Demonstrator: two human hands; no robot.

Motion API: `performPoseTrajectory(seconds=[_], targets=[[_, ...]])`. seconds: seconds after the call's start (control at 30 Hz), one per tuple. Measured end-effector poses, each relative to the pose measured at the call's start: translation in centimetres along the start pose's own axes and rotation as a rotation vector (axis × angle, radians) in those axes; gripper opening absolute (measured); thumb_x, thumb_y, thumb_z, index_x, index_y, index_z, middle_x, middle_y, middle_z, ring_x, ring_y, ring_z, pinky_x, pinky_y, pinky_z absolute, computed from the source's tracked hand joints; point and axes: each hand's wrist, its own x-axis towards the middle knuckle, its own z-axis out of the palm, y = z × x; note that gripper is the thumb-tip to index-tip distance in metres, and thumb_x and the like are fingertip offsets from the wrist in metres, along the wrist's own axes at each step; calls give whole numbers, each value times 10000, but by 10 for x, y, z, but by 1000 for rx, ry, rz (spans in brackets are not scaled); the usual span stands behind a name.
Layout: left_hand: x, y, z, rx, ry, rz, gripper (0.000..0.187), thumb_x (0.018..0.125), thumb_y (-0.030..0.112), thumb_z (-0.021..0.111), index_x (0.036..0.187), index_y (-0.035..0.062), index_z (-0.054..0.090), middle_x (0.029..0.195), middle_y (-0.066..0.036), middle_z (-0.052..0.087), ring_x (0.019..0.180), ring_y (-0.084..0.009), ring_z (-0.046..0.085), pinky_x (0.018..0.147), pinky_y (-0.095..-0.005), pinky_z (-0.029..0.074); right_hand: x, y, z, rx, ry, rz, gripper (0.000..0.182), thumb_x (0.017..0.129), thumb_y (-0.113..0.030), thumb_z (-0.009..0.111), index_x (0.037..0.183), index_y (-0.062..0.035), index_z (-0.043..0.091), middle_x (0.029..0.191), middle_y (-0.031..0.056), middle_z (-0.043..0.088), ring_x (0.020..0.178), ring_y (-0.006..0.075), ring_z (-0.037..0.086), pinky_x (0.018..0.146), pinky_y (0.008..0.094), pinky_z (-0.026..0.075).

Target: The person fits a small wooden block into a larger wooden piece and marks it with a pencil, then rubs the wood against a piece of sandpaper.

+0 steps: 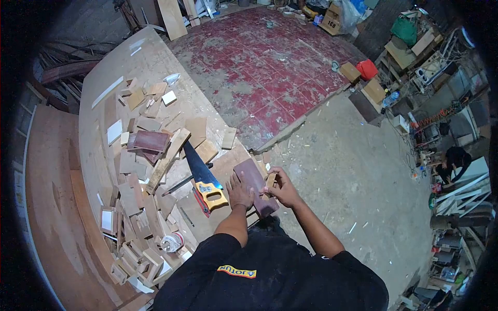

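A reddish-brown board (250, 174) lies at the near right edge of the workbench. My left hand (239, 193) rests on its left side, fingers stretched out and pointing up the board. At its right side, my right hand (282, 189) has its fingers closed round a small light-brown wood block (271, 181), which is against the board. The board's lower end (266, 207) shows below my hands. Just left of my left hand is a handsaw (199, 173) with a yellow handle, lying over a red and black tool (201, 201).
Wood offcuts (136, 207) cover the bench's left part, with a round white-and-red container (171, 242) among them. A long wooden strip (168, 160) lies beyond the saw. Across the floor at the far right, a person (456, 163) is beside pale boards (469, 179).
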Motion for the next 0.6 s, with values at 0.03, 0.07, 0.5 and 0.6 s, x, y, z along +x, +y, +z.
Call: performPoseTrajectory(seconds=[0.03,0.07,0.5,0.6], targets=[[0,0,0,9,-12,-4,827,881,425,494,1526,86,101,1546,-239,161,1447,-364,123,1167,-512,39,0,0,0,-16,0,-7,506,783,-10,729,1192,-116,449,931,11,502,800,91,530,631,243,492],[0,1,-1,18,-26,-8,829,881,426,496,1525,85,101,1546,-237,159,1447,-363,124,1167,-513,40,0,1,-1,-16,-1,-8,506,783,-10,729,1192,-116,449,931,11,502,800,91,530,631,243,492],[-1,-1,1,31,2,9,827,886,429,496,1526,82,103,1548,-240,147,1447,-358,119,1168,-511,33,0,1,0,-13,19,-36,604,748,18,745,1230,-108,404,998,49,513,869,120,550,707,279,523],[-1,0,1,24,-16,6,822,887,429,493,1525,82,107,1546,-242,151,1446,-360,119,1168,-512,30,-2,-3,3,55,13,-19,616,743,24,745,1231,-105,392,1024,59,521,889,124,553,720,289,529]])
